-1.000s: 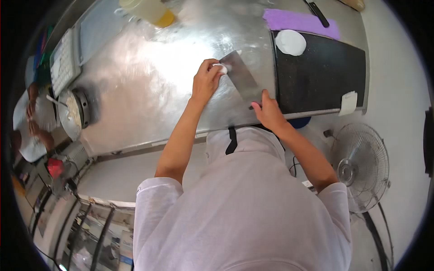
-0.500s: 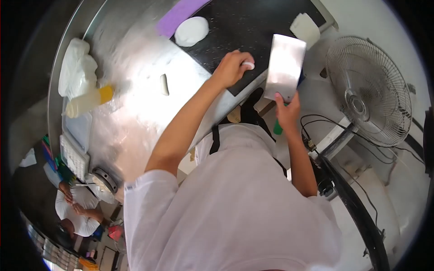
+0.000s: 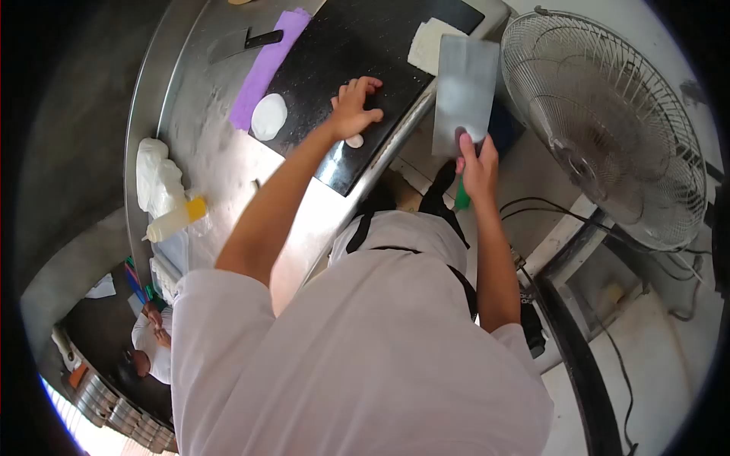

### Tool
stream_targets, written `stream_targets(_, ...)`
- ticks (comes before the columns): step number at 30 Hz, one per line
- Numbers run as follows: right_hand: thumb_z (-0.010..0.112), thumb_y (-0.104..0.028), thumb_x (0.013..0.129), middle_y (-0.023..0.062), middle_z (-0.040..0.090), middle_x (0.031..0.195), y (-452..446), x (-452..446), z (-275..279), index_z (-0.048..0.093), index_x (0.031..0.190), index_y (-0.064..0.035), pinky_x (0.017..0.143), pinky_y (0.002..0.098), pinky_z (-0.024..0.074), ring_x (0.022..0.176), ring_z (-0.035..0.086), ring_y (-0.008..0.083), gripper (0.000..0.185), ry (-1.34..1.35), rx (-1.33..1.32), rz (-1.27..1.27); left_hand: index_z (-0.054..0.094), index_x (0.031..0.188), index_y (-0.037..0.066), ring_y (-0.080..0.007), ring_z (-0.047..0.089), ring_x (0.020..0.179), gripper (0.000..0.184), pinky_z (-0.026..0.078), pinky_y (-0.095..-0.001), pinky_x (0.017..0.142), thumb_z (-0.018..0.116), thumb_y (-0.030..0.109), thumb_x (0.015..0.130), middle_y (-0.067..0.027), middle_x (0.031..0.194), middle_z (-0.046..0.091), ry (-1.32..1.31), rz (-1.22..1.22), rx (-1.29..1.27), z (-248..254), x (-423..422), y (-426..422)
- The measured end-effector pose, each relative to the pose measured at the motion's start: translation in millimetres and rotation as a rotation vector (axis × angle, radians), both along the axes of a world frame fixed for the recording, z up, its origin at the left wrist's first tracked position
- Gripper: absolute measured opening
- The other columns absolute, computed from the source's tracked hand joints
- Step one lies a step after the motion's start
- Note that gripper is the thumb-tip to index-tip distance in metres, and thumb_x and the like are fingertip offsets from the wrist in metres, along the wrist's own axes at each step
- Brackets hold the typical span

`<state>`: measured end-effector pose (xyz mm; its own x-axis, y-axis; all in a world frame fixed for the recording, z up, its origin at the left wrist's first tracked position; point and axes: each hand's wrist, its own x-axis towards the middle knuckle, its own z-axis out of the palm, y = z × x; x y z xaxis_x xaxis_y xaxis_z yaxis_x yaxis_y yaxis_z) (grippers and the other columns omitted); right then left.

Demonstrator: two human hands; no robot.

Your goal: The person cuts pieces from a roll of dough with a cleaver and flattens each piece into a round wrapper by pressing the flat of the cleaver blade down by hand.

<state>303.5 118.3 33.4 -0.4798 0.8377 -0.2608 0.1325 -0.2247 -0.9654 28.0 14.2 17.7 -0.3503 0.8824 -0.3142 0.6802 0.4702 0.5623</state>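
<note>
My left hand (image 3: 351, 112) is over the black board (image 3: 319, 53), its fingers spread apart. Just under its palm side, a small piece of white dough (image 3: 354, 141) rests on the board. A flat white dough round (image 3: 269, 116) sits at the board's left edge. In my right hand (image 3: 479, 169) is a broad-bladed cleaver (image 3: 465, 91) with a green handle, held up beyond the table's edge with its blade pointing away from me. Part of another pale dough piece (image 3: 255, 185) shows beside my left forearm.
Along the board lies a purple cloth (image 3: 270, 72), near a black-handled blade (image 3: 264, 39). A folded white cloth (image 3: 427, 45) is at the board's right edge. A yellow-capped bottle (image 3: 173, 220) and plastic bag (image 3: 158, 178) stand left. A fan (image 3: 601, 129) is close right; another person (image 3: 152, 342) is lower left.
My left hand has let go of the small dough piece, which now lies on the board, and its fingers have opened. The view has shifted; my right hand still holds the cleaver.
</note>
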Motion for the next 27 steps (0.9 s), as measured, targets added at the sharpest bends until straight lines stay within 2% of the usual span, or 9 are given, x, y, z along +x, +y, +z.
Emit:
stream_targets(2,0.068,-0.033,0.101,0.0014,0.059,0.07,23,-19,-5,0.063,0.11,0.0005,0.046,0.0272,0.0413,0.051,0.052,0.0093,0.035,0.044,-0.004,0.003,0.044,0.15,0.016,-0.0358,0.031,0.143,0.095,0.023,-0.0563,0.116,0.08,0.053,0.071,-0.0139,0.153,0.038,0.225,0.109,0.194,-24,23,1)
stream_targets(5,0.069,-0.036,0.101,0.006,0.063,0.076,65,-50,-25,0.063,0.107,0.0017,0.05,0.0321,0.0453,0.054,0.056,0.0127,0.039,0.021,-0.035,0.038,0.043,0.152,0.013,-0.0378,0.022,0.152,0.104,0.019,-0.057,0.119,0.08,0.063,0.07,-0.0156,0.164,0.028,0.362,-0.012,0.012,-15,39,3)
stream_targets(8,0.07,-0.04,0.099,0.0121,0.067,0.081,87,-63,-85,0.063,0.104,0.0035,0.054,0.0385,0.0485,0.054,0.058,0.0184,0.044,-0.32,0.126,0.096,0.04,0.156,0.012,-0.0351,0.01,0.158,0.114,0.016,-0.0596,0.121,0.074,0.077,0.068,-0.0164,0.172,0.012,0.309,-0.118,-0.095,-8,27,8)
stream_targets(13,0.071,-0.041,0.098,0.0139,0.069,0.083,115,-83,-61,0.064,0.103,0.0034,0.063,0.0386,0.0515,0.064,0.064,0.0218,0.045,-0.563,0.009,0.064,0.056,0.141,0.01,-0.0357,0.023,0.154,0.103,0.018,-0.0629,0.118,0.071,0.079,0.065,-0.0169,0.166,0.028,0.269,-0.147,0.094,-15,12,4)
stream_targets(15,0.072,-0.04,0.097,0.013,0.069,0.082,110,-92,-49,0.064,0.102,0.0031,0.065,0.0363,0.0517,0.066,0.064,0.0212,0.044,-0.412,-0.09,-0.044,0.059,0.134,0.009,-0.0364,0.029,0.152,0.1,0.019,-0.0623,0.117,0.07,0.08,0.064,-0.0171,0.163,0.035,0.282,-0.162,0.182,-19,7,3)
stream_targets(20,0.072,-0.039,0.097,0.0169,0.071,0.09,97,-73,-76,0.065,0.108,0.004,0.076,0.04,0.053,0.08,0.067,0.0278,0.045,-0.651,0.139,0.123,0.064,0.12,0.009,-0.0371,0.038,0.146,0.086,0.021,-0.0635,0.117,0.07,0.076,0.067,-0.0168,0.158,0.043,0.209,-0.189,0.38,-25,8,-1)
stream_targets(23,0.071,-0.04,0.098,0.0156,0.069,0.084,66,-55,-60,0.064,0.103,0.0035,0.068,0.0395,0.0529,0.071,0.066,0.0254,0.044,-0.573,0.216,0.043,0.063,0.119,0.009,-0.0367,0.041,0.144,0.081,0.022,-0.062,0.117,0.072,0.072,0.07,-0.0172,0.156,0.045,0.186,-0.241,0.474,-26,5,-1)
stream_targets(25,0.067,-0.043,0.101,0.0026,0.054,0.062,41,-59,-29,0.058,0.094,-0.0011,0.043,0.0315,0.0406,0.046,0.05,0.0121,0.043,-0.545,0.036,-0.026,0.061,0.123,0.008,-0.0357,0.044,0.142,0.078,0.026,-0.0601,0.115,0.075,0.066,0.072,-0.0176,0.156,0.045,0.181,-0.207,0.545,-32,-2,12)
stream_targets(27,0.07,-0.045,0.098,0.0064,0.058,0.065,-5,-34,-18,0.061,0.095,-0.0013,0.043,0.0324,0.04,0.046,0.054,0.014,0.045,-0.526,-0.009,-0.123,0.059,0.127,0.008,-0.0351,0.045,0.141,0.078,0.029,-0.0584,0.112,0.076,0.063,0.074,-0.0185,0.155,0.045,0.1,-0.066,0.7,-53,-14,24)
